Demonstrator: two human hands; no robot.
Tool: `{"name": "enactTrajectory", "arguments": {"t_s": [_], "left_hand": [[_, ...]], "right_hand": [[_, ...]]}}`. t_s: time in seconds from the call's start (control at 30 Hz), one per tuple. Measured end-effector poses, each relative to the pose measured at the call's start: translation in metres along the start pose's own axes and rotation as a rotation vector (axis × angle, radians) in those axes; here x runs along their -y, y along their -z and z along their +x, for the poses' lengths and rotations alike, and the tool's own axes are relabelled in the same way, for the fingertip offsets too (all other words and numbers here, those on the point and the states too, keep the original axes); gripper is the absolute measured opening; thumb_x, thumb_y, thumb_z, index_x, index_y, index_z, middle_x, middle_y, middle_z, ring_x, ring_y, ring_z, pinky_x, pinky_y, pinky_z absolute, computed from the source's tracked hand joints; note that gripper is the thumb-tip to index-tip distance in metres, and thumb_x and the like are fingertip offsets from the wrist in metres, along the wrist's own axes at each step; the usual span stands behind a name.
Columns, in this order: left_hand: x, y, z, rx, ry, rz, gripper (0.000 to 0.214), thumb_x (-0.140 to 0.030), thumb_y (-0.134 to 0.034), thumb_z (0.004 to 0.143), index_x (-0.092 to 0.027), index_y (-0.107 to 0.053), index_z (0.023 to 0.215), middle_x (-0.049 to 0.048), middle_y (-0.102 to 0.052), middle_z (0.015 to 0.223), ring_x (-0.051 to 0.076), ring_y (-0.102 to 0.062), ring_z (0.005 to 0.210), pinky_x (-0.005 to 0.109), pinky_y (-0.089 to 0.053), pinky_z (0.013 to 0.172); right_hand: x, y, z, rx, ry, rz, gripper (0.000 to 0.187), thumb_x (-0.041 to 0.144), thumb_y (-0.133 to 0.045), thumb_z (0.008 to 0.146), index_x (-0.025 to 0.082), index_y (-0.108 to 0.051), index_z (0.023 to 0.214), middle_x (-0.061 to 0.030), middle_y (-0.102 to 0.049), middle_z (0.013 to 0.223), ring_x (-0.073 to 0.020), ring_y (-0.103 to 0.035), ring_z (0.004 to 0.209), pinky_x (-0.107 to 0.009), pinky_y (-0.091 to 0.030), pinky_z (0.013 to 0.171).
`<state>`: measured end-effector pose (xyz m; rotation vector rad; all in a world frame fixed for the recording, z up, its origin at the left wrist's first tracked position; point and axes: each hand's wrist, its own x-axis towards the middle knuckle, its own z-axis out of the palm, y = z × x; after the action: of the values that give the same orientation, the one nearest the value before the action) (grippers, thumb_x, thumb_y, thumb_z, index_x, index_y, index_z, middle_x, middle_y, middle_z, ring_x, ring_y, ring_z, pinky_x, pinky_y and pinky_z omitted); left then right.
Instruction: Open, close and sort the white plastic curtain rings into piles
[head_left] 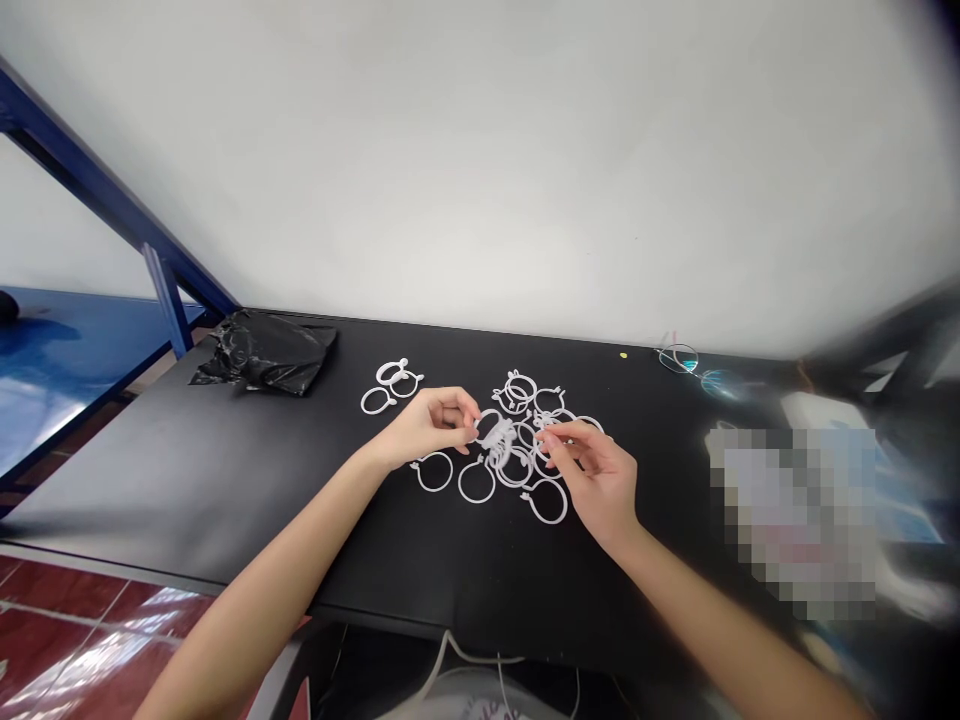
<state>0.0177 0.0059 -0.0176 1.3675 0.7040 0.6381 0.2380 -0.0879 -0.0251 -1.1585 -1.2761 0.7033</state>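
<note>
Several white plastic rings with small clip-like tabs, like curtain rings, lie in a loose pile [514, 468] on the black table. My left hand [439, 420] is at the pile's left side, thumb and fingers pinching a white ring [489, 412]. On the other side, my right hand [596, 470] has its thumb and forefinger closed at the edge of another white ring [527, 436]; the fingertips partly cover it. Between both hands a blurred clump of rings [498, 440] shows. A smaller group of rings [377, 401] lies apart, beyond my left hand.
A crumpled black plastic bag [274, 352] lies at the table's back left. Eyeglasses [679, 359] rest near the wall at back right, with a small yellow bit [623, 355] beside them. Pixelated packaging [795, 520] covers the right side. Blue metal framing [112, 190] stands left.
</note>
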Motion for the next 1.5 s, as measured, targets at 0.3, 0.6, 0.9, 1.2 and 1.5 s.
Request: {"name": "enactTrajectory", "arguments": {"t_s": [0.3,0.6,0.9,1.2,1.5], "left_hand": [[0.001,-0.031,0.001,0.038,-0.033,-0.255,0.024,-0.023,-0.079,0.07,-0.013,-0.059,0.08,-0.0046,-0.052,0.066,0.006,-0.052,0.058,0.022,-0.058,0.057],[-0.008,-0.05,-0.01,0.04,-0.099,-0.142,0.039,-0.029,-0.079,0.072,-0.018,-0.058,0.103,-0.0013,-0.054,0.078,0.004,-0.042,0.056,0.014,-0.038,0.044],[-0.009,-0.077,-0.019,-0.202,-0.46,0.557,0.035,-0.03,-0.066,0.086,-0.023,-0.061,0.121,0.0099,-0.065,0.113,0.022,-0.058,0.099,0.027,-0.052,0.067],[-0.003,-0.067,-0.015,-0.104,-0.424,0.547,0.034,-0.032,-0.059,0.092,-0.022,-0.06,0.125,0.0108,-0.061,0.12,0.021,-0.061,0.105,0.028,-0.058,0.073],[-0.004,-0.063,-0.015,-0.067,-0.436,0.542,0.032,-0.029,-0.061,0.09,-0.018,-0.063,0.121,0.0113,-0.062,0.117,0.021,-0.061,0.102,0.03,-0.056,0.079]], "right_hand": [[0.006,-0.002,-0.001,0.093,0.064,-0.036,0.023,0.018,-0.067,0.083,0.027,-0.069,0.104,-0.0053,-0.066,0.109,-0.0142,-0.065,0.076,-0.025,-0.056,0.055],[0.008,-0.006,0.006,0.098,-0.4,0.245,0.016,0.034,-0.075,0.076,0.019,-0.073,0.081,-0.0021,-0.07,0.067,-0.0142,-0.065,0.055,-0.025,-0.057,0.048],[0.008,-0.01,-0.005,0.172,-0.232,0.152,0.012,0.031,-0.068,0.083,0.02,-0.066,0.082,0.0005,-0.066,0.062,-0.013,-0.062,0.049,-0.025,-0.054,0.046],[0.005,0.004,0.001,0.117,0.406,-0.201,0.032,0.006,-0.061,0.085,0.027,-0.068,0.108,-0.0034,-0.072,0.089,-0.0173,-0.067,0.071,-0.031,-0.057,0.061],[0.0,0.004,0.0,0.209,0.127,-0.017,0.014,0.018,-0.059,0.09,0.026,-0.067,0.098,-0.0036,-0.064,0.089,-0.017,-0.064,0.079,-0.029,-0.058,0.06]]}}
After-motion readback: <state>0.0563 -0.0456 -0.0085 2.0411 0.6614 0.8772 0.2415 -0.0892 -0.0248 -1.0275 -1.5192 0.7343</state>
